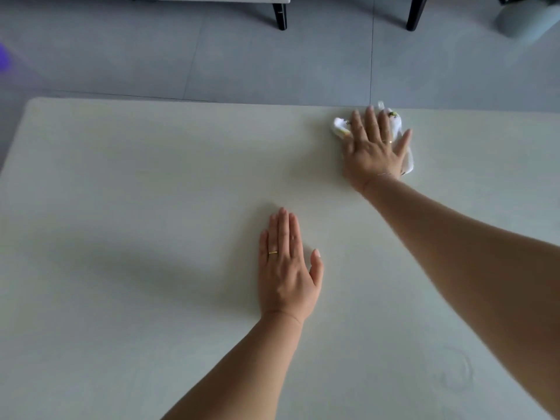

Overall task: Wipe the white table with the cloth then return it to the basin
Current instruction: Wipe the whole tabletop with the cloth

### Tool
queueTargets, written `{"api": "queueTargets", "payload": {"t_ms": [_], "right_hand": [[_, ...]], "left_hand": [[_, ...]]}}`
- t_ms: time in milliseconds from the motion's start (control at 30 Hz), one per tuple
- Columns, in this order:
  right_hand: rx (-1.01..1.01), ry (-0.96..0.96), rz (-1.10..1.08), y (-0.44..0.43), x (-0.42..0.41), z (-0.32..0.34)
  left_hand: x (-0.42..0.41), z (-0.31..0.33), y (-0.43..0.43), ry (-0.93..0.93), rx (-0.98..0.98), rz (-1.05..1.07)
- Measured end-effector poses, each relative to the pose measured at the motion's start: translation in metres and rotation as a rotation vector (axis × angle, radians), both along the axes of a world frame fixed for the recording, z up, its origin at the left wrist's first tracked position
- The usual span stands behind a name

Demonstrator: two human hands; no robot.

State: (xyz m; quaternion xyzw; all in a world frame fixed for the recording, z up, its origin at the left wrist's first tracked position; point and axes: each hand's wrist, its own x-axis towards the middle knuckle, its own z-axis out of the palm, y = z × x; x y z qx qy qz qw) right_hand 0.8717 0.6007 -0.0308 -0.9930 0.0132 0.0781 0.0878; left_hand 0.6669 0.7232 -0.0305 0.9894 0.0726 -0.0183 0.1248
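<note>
The white table (136, 207) fills most of the view. My right hand (374, 147) lies flat with fingers spread on a crumpled white cloth (340, 125) near the table's far edge, pressing it against the surface. Parts of the cloth stick out past the fingertips and beside the little finger. My left hand (286, 265) rests palm down on the bare table nearer to me, fingers together, holding nothing. No basin is in view.
Grey tiled floor (212, 56) lies beyond the table's far edge. Two black furniture legs (280, 15) stand at the top, and a pale round object (527, 16) sits at the top right corner. A faint ring mark (454, 371) shows on the table at lower right.
</note>
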Motion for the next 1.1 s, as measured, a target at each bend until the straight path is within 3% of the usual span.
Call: {"api": "queueTargets", "payload": {"t_ms": [67,100,200,300,367,533,667,733,833,933,1000,1100], "right_hand": [[0.01,0.024,-0.122,0.036,-0.002,0.002],[0.038,0.027,-0.07,0.057,-0.005,0.003],[0.069,0.006,0.354,0.098,-0.016,0.004],[0.012,0.01,0.661,0.077,0.0,0.006],[0.009,-0.006,0.595,0.037,0.019,0.005],[-0.019,0.008,0.022,-0.081,0.038,0.005],[-0.025,0.048,-0.257,-0.061,0.031,0.005],[0.001,0.032,-0.138,-0.024,0.017,0.004],[0.026,-0.012,0.295,0.016,-0.021,0.0],[-0.006,-0.015,0.541,-0.022,-0.023,0.001],[0.011,-0.032,0.408,-0.077,-0.015,0.001],[0.002,-0.016,0.031,-0.159,-0.009,0.002]], "left_hand": [[0.0,0.0,0.0,0.004,0.002,0.003],[0.0,0.0,0.0,0.002,0.003,0.005],[0.0,0.001,0.0,-0.001,0.006,0.006],[0.0,0.001,0.0,-0.001,0.009,0.003],[0.001,0.001,0.001,0.0,0.006,-0.004],[0.001,0.001,0.001,0.0,0.008,-0.01],[0.002,0.001,-0.001,-0.002,0.012,-0.003],[0.002,0.002,-0.001,-0.006,0.013,-0.008],[0.002,0.002,-0.001,-0.015,0.027,0.001],[0.002,0.002,-0.001,-0.028,0.034,-0.006],[0.001,0.001,0.0,-0.029,0.042,-0.006],[0.001,0.0,0.0,-0.028,0.057,-0.01]]}}
